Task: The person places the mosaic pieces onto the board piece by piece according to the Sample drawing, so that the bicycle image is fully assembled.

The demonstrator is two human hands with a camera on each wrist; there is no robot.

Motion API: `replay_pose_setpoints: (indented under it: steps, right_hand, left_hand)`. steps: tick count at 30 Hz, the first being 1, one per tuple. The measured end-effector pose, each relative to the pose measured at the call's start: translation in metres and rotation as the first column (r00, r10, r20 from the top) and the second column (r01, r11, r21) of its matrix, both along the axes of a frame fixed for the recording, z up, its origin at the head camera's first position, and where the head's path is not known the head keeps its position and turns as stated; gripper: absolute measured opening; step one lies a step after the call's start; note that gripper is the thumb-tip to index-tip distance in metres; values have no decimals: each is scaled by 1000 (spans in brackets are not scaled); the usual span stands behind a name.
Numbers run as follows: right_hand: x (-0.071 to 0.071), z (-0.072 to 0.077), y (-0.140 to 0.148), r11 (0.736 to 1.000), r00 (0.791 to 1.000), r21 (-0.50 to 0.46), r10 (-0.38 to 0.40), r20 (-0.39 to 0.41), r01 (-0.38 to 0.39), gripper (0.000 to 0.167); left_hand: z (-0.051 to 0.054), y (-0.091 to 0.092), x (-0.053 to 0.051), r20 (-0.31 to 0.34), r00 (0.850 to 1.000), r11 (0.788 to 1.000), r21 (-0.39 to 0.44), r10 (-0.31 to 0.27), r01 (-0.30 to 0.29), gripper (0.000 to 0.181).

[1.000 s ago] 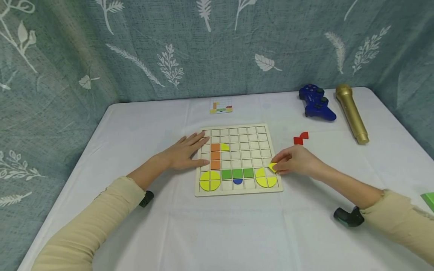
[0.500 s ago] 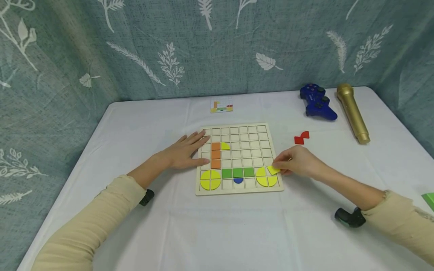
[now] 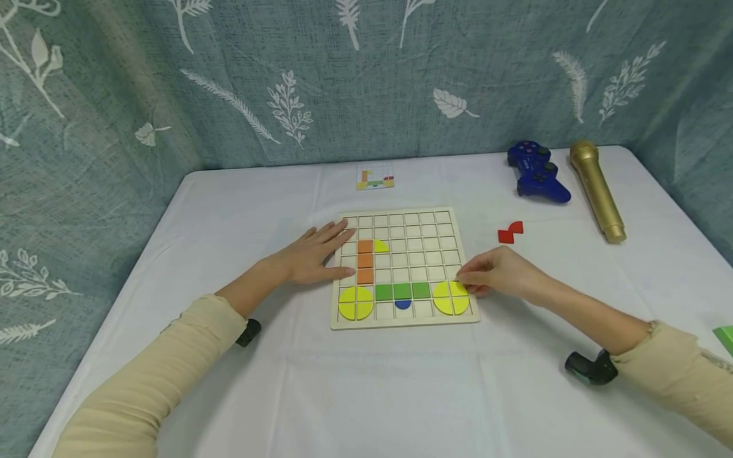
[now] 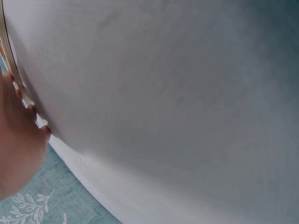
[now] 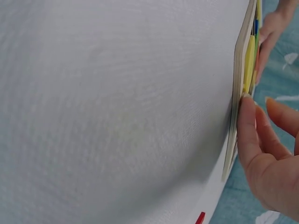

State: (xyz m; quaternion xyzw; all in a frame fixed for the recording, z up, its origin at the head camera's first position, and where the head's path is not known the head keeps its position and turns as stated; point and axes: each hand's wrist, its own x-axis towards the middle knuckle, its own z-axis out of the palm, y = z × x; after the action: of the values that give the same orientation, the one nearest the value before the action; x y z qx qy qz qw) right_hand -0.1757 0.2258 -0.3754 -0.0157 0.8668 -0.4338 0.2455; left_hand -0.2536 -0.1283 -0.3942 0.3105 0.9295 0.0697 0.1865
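Observation:
A square wooden grid board (image 3: pixel 405 260) lies mid-table with flat coloured pieces in its cells. My left hand (image 3: pixel 314 256) rests spread on its left edge, fingers straight. At the right edge, my right hand (image 3: pixel 497 272) has its fingertips at the upper right quarter of a yellow circle (image 3: pixel 450 299). In the right wrist view, the thumb and fingers of that right hand (image 5: pixel 271 154) stand apart, one tip touching the board by the yellow pieces. Another yellow circle (image 3: pixel 356 303), orange squares (image 3: pixel 364 261), green squares (image 3: pixel 402 291), a blue half circle (image 3: pixel 403 305) and a yellow quarter (image 3: pixel 380 246) also sit on the board.
Two red pieces (image 3: pixel 510 233) lie right of the board. Behind it is a small pattern card (image 3: pixel 375 177). A blue game controller (image 3: pixel 537 172) and a gold microphone (image 3: pixel 597 192) lie at the back right. A green object (image 3: pixel 725 337) shows at the right edge.
The yellow quarter piece that my right fingers held tilted now lies flat in its cell, completing the right yellow circle. My left hand has stayed on the board.

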Motion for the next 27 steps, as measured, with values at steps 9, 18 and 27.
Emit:
replay_pose_setpoints:
  steps: [9, 18, 27]
  right_hand:
    - [-11, -2, 23, 963, 985, -269, 48, 165, -2, 38]
    - [-21, 5, 59, 938, 987, -341, -8, 158, 62, 46]
    - [-32, 9, 88, 918, 989, -372, -104, 108, 137, 52]
  left_hand:
    - [0, 0, -2, 7, 1000, 1000, 0, 3, -3, 89]
    - [1, 0, -1, 3, 1000, 1000, 3, 5, -5, 90]
    - [-3, -1, -2, -1, 1000, 1000, 3, -4, 4, 90]
